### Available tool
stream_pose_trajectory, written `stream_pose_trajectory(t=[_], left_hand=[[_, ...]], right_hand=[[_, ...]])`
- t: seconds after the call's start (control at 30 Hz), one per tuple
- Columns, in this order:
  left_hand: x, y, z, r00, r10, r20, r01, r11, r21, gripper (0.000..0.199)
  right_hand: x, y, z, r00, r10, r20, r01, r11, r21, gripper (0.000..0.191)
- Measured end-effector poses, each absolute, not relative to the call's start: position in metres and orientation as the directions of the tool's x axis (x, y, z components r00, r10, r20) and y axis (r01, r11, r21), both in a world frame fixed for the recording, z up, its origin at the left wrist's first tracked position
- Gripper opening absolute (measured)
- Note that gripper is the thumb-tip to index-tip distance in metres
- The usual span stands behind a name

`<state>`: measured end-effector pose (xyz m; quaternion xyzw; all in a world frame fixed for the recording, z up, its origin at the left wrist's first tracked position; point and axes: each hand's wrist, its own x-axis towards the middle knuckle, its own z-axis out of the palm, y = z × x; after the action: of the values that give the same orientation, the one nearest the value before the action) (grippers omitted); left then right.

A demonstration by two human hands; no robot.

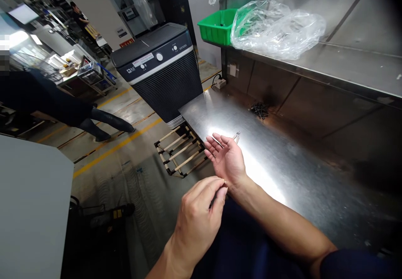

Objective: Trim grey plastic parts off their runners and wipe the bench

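Note:
My right hand [228,159] is held palm up above the metal bench, its fingers spread and slightly curled; nothing shows in its palm. Close to the right wrist, my left hand [199,212] has thumb and forefinger brought together in a pinch. Whatever those fingertips hold, if anything, is too small to make out. Just behind the right thumb, a few small shiny metal pieces [238,134] lie on the bench [273,161]. Farther back on it sits a small heap of dark, thin parts [260,110].
A metal shelf [351,71] above the bench carries a green bin [215,27] and a clear plastic bag [279,29]. Beyond the bench end stands a black air cooler [166,78], with a tube-frame rack [182,155] below. A person [56,99] is at the left.

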<state>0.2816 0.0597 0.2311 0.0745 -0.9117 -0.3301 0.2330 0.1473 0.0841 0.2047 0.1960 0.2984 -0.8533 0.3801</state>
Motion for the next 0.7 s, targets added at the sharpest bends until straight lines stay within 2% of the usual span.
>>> stream_pose_trajectory(t=[0.27, 0.43, 0.57, 0.7], left_hand=[[0.281, 0.062, 0.241, -0.894, -0.245, 0.376, -0.006, 0.844, 0.536, 0.017], [0.284, 0.066, 0.243, -0.906, -0.211, 0.368, -0.035, 0.901, 0.433, 0.015], [0.284, 0.071, 0.242, -0.909, -0.213, 0.359, -0.075, 0.929, 0.362, 0.014], [0.280, 0.076, 0.236, -0.856, -0.274, 0.439, -0.095, 0.917, 0.386, 0.013]], right_hand=[[0.151, 0.086, 0.209, -0.716, -0.492, -0.496, 0.696, -0.556, -0.454, 0.016], [0.154, 0.086, 0.209, -0.740, -0.468, -0.483, 0.671, -0.556, -0.491, 0.016], [0.155, 0.086, 0.211, -0.745, -0.462, -0.481, 0.666, -0.557, -0.495, 0.015], [0.154, 0.086, 0.216, -0.723, -0.480, -0.497, 0.688, -0.572, -0.447, 0.013]])
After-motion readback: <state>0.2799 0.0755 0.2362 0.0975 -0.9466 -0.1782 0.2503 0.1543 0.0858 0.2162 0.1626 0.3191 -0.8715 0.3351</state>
